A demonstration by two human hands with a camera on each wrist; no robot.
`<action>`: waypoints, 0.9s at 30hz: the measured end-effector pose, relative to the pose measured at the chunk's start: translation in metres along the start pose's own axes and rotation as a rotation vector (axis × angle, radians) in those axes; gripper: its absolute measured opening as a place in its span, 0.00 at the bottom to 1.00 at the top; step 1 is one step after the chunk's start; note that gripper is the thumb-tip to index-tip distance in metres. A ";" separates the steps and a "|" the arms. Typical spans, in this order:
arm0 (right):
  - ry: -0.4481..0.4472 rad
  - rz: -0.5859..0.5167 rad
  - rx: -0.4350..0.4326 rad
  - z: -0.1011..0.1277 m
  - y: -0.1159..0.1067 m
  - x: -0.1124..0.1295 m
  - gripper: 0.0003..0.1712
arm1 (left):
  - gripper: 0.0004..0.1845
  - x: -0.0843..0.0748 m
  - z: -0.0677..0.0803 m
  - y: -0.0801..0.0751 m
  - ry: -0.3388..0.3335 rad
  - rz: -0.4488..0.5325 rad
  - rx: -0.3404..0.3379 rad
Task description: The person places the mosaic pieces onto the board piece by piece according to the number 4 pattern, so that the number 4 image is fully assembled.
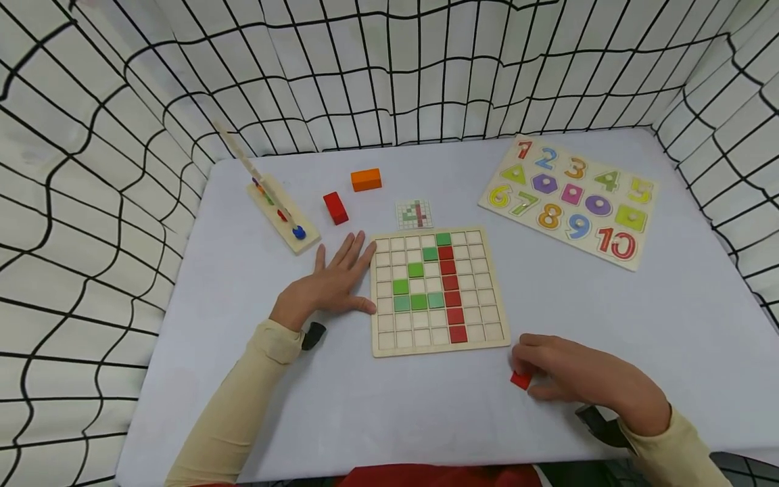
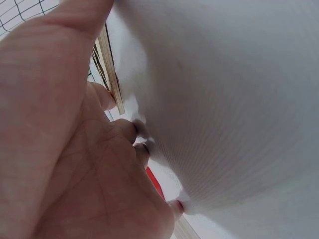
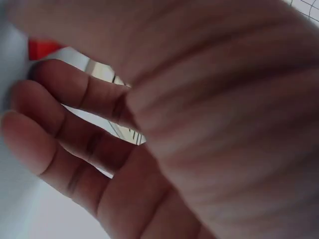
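A wooden grid board (image 1: 438, 352) lies flat in the middle of the table, with several green tiles (image 1: 416, 270) and a column of red tiles (image 1: 452, 299) in its cells. Against its left edge rests my left hand (image 1: 331, 284), fingers spread on the tabletop, thumb and fingertips by the rim. To the right of the board's lower corner, my right hand (image 1: 566, 372) holds a small red block (image 1: 521, 380) between thumb and curled fingers, low at the table. In the right wrist view, part of the red block (image 3: 42, 49) shows near the thumb and index finger.
Beyond the board lie a small pattern card (image 1: 414, 214), a red block (image 1: 335, 207) and an orange block (image 1: 366, 180). At left stands a wooden base with an upright panel (image 1: 282, 216). A number puzzle board (image 1: 569, 199) lies at back right. Black netting (image 1: 420, 81) surrounds the table.
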State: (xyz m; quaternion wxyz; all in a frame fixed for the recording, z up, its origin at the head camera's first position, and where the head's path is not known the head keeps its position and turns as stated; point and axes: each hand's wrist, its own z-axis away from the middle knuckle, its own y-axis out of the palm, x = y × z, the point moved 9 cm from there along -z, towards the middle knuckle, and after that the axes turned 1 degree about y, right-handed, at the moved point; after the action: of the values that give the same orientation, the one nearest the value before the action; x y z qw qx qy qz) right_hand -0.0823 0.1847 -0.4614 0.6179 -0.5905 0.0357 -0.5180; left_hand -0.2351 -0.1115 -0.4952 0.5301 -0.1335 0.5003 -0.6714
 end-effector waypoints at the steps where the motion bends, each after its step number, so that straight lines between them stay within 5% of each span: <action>1: -0.003 0.011 -0.012 -0.001 -0.001 0.000 0.16 | 0.68 0.000 0.000 0.000 -0.004 0.003 0.004; 18: -0.175 0.234 -0.200 -0.005 -0.010 0.020 0.17 | 0.68 -0.001 0.001 -0.002 -0.015 -0.042 -0.001; 27: -0.105 0.096 -0.118 -0.005 -0.009 0.014 0.14 | 0.69 -0.002 0.001 -0.003 -0.011 -0.031 -0.007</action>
State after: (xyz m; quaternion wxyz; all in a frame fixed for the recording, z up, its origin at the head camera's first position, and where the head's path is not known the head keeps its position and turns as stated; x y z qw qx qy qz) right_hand -0.0844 0.1742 -0.4484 0.6072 -0.6499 0.0621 -0.4529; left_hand -0.2351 -0.1109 -0.4917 0.5220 -0.1469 0.4975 -0.6771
